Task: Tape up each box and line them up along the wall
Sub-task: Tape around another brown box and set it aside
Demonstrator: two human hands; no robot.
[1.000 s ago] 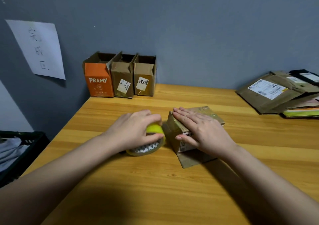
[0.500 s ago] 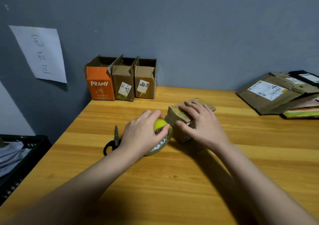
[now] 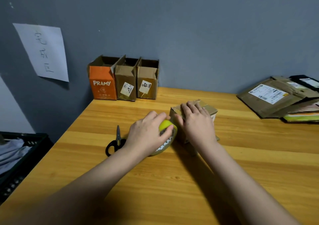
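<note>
At a wooden table (image 3: 224,164), a person's left hand (image 3: 148,135) gripped a roll of tape (image 3: 166,139), fingers curled over its yellow-green top, pressed against the near-left side of a small cardboard box (image 3: 209,111) at mid-table. The right hand (image 3: 196,122) lay flat on the box, fingers straight and together (a second earlier the box sat tilted, nearer the person). Scissors (image 3: 116,142), hidden then, lay left of the roll. Three boxes (image 3: 124,81) lined the far wall.
</note>
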